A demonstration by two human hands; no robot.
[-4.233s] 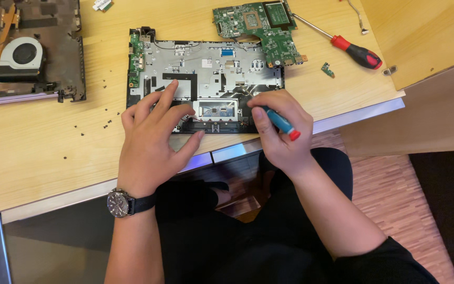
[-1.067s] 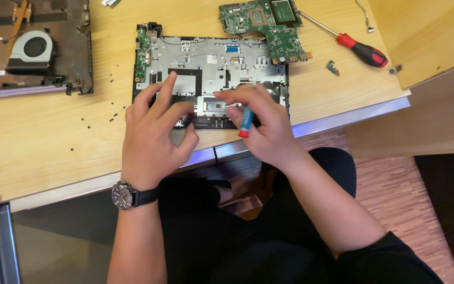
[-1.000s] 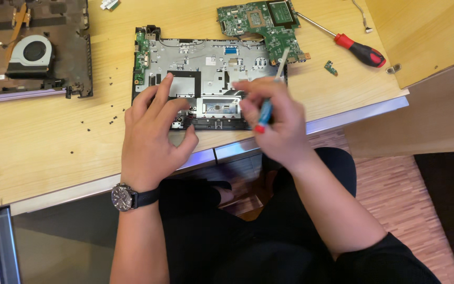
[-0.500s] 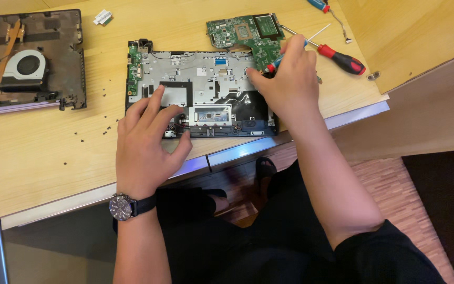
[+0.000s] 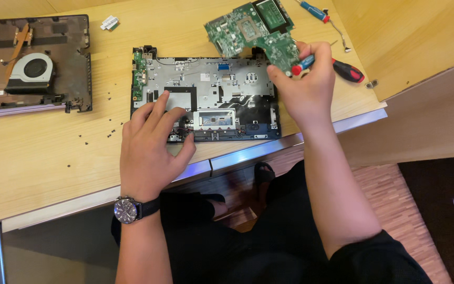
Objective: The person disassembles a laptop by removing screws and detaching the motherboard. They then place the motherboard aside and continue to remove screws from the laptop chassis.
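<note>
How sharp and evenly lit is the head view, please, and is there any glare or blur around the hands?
Head view: sharp and evenly lit; left hand crisp on the laptop chassis; right hand with the blue screwdriver shows slight softness; mild glare on the desk's metal edge; under-desk area dark.

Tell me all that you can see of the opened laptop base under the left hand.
The opened laptop base lies flat on the wooden table, near its front edge. It is a black frame around a silvery metal plate, with a narrow green board along its left side and a pale rectangular module near the front. The left hand rests spread on its front left part. The green circuit board lies at its far right corner.
</note>
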